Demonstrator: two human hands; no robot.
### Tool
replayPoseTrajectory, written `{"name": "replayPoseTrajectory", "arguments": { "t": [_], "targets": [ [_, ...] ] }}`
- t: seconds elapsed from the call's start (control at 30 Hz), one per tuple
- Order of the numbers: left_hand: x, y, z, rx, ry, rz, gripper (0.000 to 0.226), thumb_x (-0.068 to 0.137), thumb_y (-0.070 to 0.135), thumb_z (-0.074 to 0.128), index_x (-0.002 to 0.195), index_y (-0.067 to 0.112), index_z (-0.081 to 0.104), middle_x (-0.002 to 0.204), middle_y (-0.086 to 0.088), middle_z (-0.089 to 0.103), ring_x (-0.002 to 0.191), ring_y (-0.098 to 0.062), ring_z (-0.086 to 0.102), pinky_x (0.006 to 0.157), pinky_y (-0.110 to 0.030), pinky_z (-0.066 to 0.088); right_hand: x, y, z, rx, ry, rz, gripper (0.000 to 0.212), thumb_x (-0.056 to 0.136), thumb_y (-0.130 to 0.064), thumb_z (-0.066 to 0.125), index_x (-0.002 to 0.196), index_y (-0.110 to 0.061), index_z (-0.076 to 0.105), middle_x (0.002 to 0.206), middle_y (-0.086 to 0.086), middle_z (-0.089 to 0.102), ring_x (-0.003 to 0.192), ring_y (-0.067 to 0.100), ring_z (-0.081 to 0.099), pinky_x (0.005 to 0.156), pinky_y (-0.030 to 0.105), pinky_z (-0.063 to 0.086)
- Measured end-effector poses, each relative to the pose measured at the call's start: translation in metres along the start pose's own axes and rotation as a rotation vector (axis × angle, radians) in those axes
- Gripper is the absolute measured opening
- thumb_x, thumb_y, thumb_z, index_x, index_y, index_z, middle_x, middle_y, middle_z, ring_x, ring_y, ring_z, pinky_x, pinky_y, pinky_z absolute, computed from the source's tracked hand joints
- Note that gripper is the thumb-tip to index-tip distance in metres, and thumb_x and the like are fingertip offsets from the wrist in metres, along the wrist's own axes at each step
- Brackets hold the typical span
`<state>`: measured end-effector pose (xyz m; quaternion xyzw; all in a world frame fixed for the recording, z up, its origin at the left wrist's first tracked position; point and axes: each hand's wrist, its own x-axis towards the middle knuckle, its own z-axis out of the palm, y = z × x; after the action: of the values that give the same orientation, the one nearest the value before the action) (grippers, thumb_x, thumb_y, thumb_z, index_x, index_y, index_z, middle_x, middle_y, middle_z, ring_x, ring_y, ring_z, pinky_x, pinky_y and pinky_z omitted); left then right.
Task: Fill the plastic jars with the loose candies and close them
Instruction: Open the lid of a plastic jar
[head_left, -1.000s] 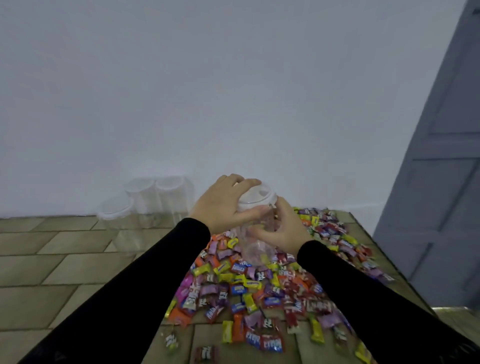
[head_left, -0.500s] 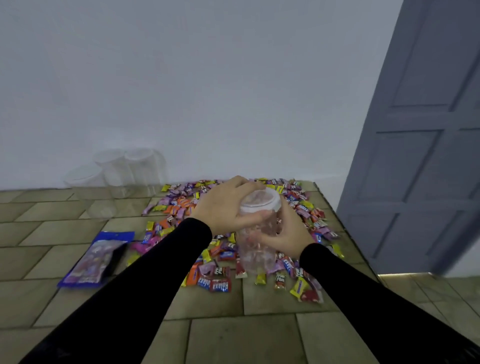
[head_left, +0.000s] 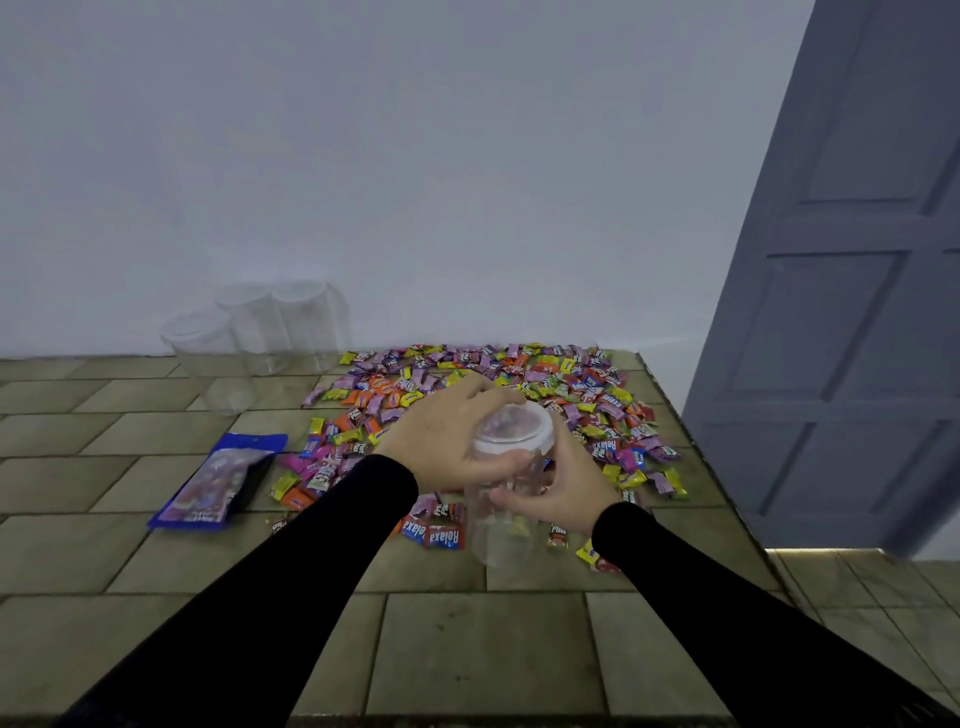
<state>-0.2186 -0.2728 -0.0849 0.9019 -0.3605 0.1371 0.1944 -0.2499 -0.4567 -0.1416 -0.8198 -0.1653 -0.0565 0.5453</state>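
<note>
Left of the candy pile (head_left: 498, 395), I saw a blue bag (head_left: 218, 480) flat on the tiled counter (head_left: 467, 649), and behind it three clear jars (head_left: 260, 332) stood against the wall. At the pile's near edge, my left hand (head_left: 441, 441) clasped the white lid (head_left: 511, 431) of the held jar (head_left: 501, 512). My right hand (head_left: 563, 488) gripped the jar's body, just right of it.
</note>
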Motion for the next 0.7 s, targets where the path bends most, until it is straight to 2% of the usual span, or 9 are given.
{"name": "replayPoseTrajectory", "arguments": {
  "t": [0.33, 0.4, 0.53, 0.63, 0.7],
  "targets": [
    [-0.011, 0.001, 0.003, 0.027, 0.025, 0.020, 0.066, 0.078, 0.066, 0.049, 0.131, 0.025, 0.052, 0.122, 0.003, 0.048, 0.102, -0.015, 0.055, 0.079, -0.038, 0.053, 0.002, 0.000, 0.002, -0.008, -0.029, -0.016, 0.084, 0.063, -0.025, 0.089, 0.130, -0.031, 0.039, 0.121, -0.018, 0.053, 0.109, -0.009, 0.052, 0.086, 0.007, 0.041],
    [-0.015, 0.000, 0.003, 0.037, 0.031, 0.035, 0.065, 0.078, 0.065, 0.051, 0.130, 0.026, 0.052, 0.122, 0.003, 0.048, 0.102, -0.013, 0.054, 0.078, -0.036, 0.053, 0.001, 0.000, 0.004, -0.038, -0.031, -0.015, 0.083, 0.061, -0.029, 0.090, 0.128, -0.035, 0.040, 0.120, -0.019, 0.053, 0.109, -0.009, 0.052, 0.088, 0.013, 0.044],
    [-0.019, -0.003, 0.002, 0.086, 0.019, 0.074, 0.065, 0.077, 0.067, 0.051, 0.129, 0.027, 0.053, 0.122, 0.003, 0.050, 0.100, -0.014, 0.055, 0.075, -0.034, 0.053, 0.002, 0.006, 0.009, -0.088, -0.048, -0.025, 0.087, 0.055, -0.052, 0.088, 0.129, -0.035, 0.044, 0.123, -0.010, 0.056, 0.113, 0.005, 0.056, 0.095, 0.037, 0.049],
    [-0.020, -0.003, 0.002, 0.101, -0.005, 0.057, 0.067, 0.078, 0.067, 0.049, 0.132, 0.027, 0.051, 0.124, 0.003, 0.049, 0.104, -0.013, 0.054, 0.078, -0.033, 0.052, 0.005, 0.005, 0.010, -0.123, -0.055, -0.024, 0.087, 0.054, -0.056, 0.086, 0.127, -0.036, 0.045, 0.120, -0.008, 0.057, 0.110, 0.009, 0.058, 0.091, 0.041, 0.051],
    [-0.019, -0.004, 0.002, 0.074, -0.018, 0.048, 0.066, 0.080, 0.064, 0.049, 0.133, 0.026, 0.050, 0.128, 0.003, 0.049, 0.111, -0.013, 0.051, 0.085, -0.030, 0.049, 0.008, 0.001, 0.009, -0.133, -0.049, -0.029, 0.078, 0.058, -0.045, 0.089, 0.124, -0.033, 0.049, 0.114, -0.008, 0.060, 0.105, 0.008, 0.060, 0.088, 0.037, 0.052]
  ]
}}
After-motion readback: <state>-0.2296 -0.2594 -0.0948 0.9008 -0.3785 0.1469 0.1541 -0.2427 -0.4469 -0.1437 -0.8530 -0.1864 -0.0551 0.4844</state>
